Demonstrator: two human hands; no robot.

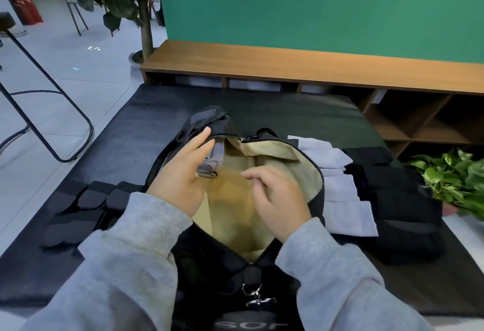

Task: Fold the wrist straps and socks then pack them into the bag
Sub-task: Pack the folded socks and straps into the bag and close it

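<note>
Black mat [146,110] bears the unzipped bag [272,152] running lengthwise away; left hand [180,173] pinches its rim, right hand [277,199] loose-fingered.

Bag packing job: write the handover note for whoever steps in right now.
Left hand: fingers hold a folded grey piece at the left edge of the bag's mouth, over the tan lining.
Right hand: loosely curled above the opening, holding nothing.
Bag: unzipped on the black mat, interior looks mostly bare.
Wrist straps: dark pile left of the bag, on the mat.
White socks: folded, in a row right of the bag; black socks folded beyond them.
Done: socks look folded.
Left: drop the grey piece in, then pack socks and straps; whether the straps are folded is unclear.
</note>
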